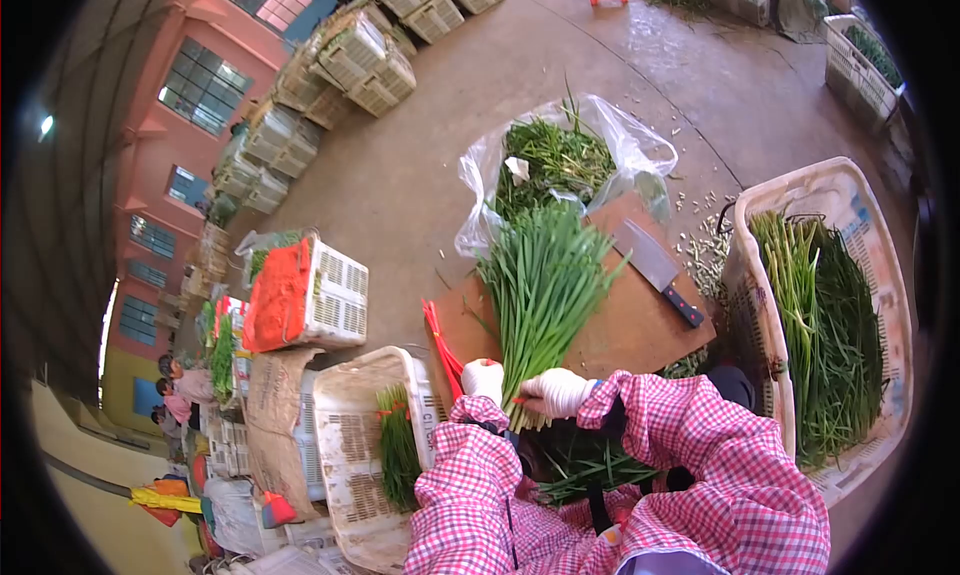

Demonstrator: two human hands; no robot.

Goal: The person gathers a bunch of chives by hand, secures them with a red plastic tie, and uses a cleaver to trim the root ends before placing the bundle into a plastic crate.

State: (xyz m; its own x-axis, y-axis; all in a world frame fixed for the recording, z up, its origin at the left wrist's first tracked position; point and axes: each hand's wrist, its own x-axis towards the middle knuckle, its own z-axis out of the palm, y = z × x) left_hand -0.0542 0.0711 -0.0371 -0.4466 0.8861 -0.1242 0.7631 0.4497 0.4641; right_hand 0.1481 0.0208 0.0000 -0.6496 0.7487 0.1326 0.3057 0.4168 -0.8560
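Hands [525, 387] grip chive bundle [545, 285] base — leaves fan forward.

Pink-and-white checked sleeves [700, 445], white gloves on both hands.

We see one bundle of green chives [545, 285]: long thin flat leaves, pale at the stem ends. Stems gathered tight at the near edge of the wooden cutting board [625, 325], leaf tips fanning out toward its far edge. It lies roughly along the board's middle, leaning slightly left.
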